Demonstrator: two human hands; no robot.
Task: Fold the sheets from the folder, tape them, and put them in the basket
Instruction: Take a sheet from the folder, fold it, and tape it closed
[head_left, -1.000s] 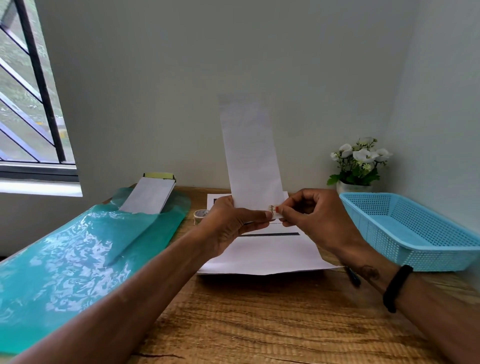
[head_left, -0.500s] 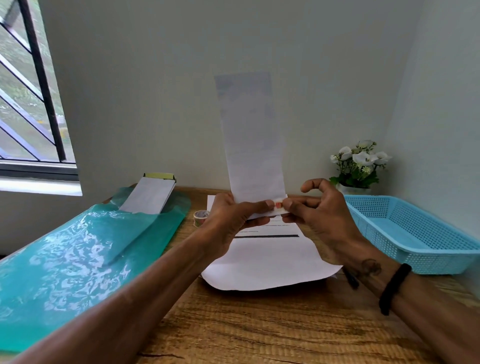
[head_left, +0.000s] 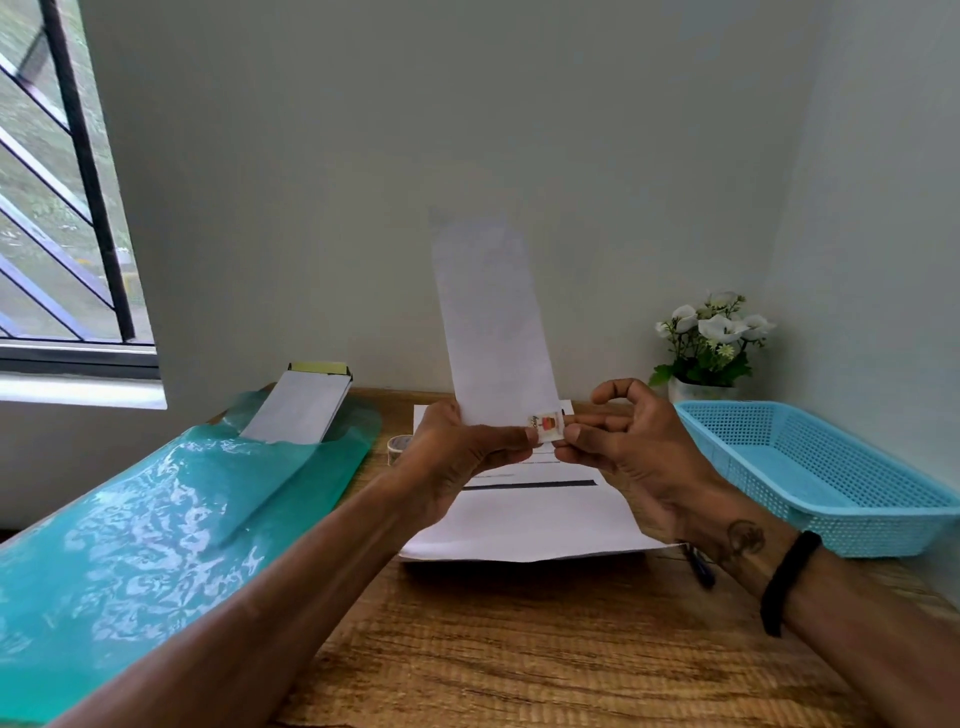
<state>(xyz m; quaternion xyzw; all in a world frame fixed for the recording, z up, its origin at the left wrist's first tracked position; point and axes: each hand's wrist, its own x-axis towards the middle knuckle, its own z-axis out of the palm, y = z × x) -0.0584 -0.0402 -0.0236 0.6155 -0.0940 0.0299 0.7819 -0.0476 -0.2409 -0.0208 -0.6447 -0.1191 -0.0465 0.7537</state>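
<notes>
I hold a long folded white sheet (head_left: 493, 332) upright above the table. My left hand (head_left: 457, 457) pinches its lower edge. My right hand (head_left: 618, 447) pinches a small printed piece of tape (head_left: 546, 423) against the sheet's lower right corner. An unfolded sheet with a black bar (head_left: 524, 512) lies flat under my hands. The green plastic folder (head_left: 156, 530) lies at the left, with more white sheets (head_left: 296, 410) sticking out of its far end. The blue mesh basket (head_left: 831, 483) stands at the right with nothing visible inside. A tape roll (head_left: 399, 447) sits behind my left hand.
A small pot of white flowers (head_left: 709, 343) stands in the back right corner behind the basket. A dark pen (head_left: 698, 566) lies under my right wrist. A barred window (head_left: 57, 197) is at the left. Walls close off the wooden table (head_left: 519, 649) at back and right.
The upright sheet dropped lower than half a second ago. My right fingers closed in on the sheet's lower corner, and the printed tape piece now shows there.
</notes>
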